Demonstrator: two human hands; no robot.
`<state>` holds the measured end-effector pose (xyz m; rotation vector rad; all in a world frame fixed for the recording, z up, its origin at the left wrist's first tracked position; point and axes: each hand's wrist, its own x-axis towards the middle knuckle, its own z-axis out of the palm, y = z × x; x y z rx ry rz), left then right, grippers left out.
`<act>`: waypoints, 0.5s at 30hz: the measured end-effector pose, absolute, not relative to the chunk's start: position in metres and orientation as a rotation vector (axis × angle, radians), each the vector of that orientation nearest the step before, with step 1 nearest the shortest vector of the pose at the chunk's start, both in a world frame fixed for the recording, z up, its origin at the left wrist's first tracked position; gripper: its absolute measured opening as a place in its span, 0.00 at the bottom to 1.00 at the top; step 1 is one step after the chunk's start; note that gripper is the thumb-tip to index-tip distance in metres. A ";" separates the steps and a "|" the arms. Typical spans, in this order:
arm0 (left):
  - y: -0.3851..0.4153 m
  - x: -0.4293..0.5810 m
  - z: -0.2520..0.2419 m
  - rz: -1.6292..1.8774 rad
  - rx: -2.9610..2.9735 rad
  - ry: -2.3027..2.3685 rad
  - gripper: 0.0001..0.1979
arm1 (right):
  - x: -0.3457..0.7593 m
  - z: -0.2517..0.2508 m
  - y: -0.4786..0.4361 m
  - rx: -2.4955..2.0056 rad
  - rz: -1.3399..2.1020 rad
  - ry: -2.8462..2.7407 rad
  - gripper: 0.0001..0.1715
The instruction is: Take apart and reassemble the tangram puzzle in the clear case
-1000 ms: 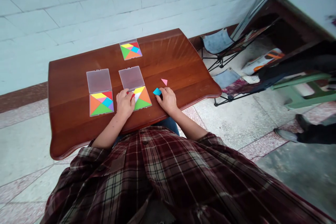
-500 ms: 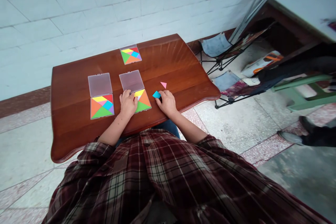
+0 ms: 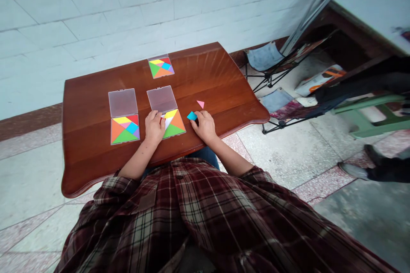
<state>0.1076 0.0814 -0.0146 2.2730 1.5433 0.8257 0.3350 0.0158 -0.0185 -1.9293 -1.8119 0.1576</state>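
My left hand (image 3: 155, 127) rests with curled fingers over the left side of the middle tangram case (image 3: 179, 133). A sliver of red shows by its fingertips; whatever it grips is hidden. Yellow, orange and green pieces lie in that case around a pale bare gap, and its clear lid (image 3: 162, 98) is folded back. My right hand (image 3: 205, 126), on the table right of the case, pinches a blue tangram square (image 3: 192, 115) between thumb and fingers. Just beyond it lies a pink tangram triangle (image 3: 200, 104).
A filled tangram case (image 3: 124, 129) with its lid open lies to the left, and another case (image 3: 160, 67) near the table's back edge. The wooden table (image 3: 86, 153) meets a tiled wall. Folding stools (image 3: 277, 100), a green stool (image 3: 368, 115) and a person's shoes (image 3: 354, 170) are at right.
My left hand has shifted slightly left, baring more of the pale gap in the middle case and a bit of red. My right hand keeps the blue square in nearly the same place.
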 end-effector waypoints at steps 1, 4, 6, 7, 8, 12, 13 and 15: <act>0.080 0.104 -0.016 0.857 2.266 1.553 0.17 | 0.335 -0.019 0.016 -1.927 0.153 -1.809 0.22; 0.074 0.095 -0.018 0.906 2.249 1.571 0.17 | 0.335 -0.016 0.015 -1.923 0.152 -1.802 0.21; 0.070 0.091 -0.019 0.897 2.250 1.554 0.18 | 0.334 -0.014 0.014 -1.932 0.157 -1.794 0.20; 0.069 0.091 -0.019 0.888 2.251 1.544 0.18 | 0.334 -0.013 0.014 -1.938 0.158 -1.788 0.20; 0.068 0.091 -0.019 0.880 2.252 1.538 0.18 | 0.334 -0.012 0.013 -1.942 0.157 -1.783 0.19; 0.066 0.093 -0.020 0.870 2.251 1.550 0.19 | 0.334 -0.014 0.013 -1.934 0.151 -1.771 0.20; 0.066 0.093 -0.020 0.872 2.246 1.549 0.20 | 0.335 -0.015 0.014 -1.931 0.150 -1.770 0.20; 0.066 0.094 -0.020 0.875 2.232 1.541 0.21 | 0.336 -0.017 0.014 -1.928 0.146 -1.772 0.20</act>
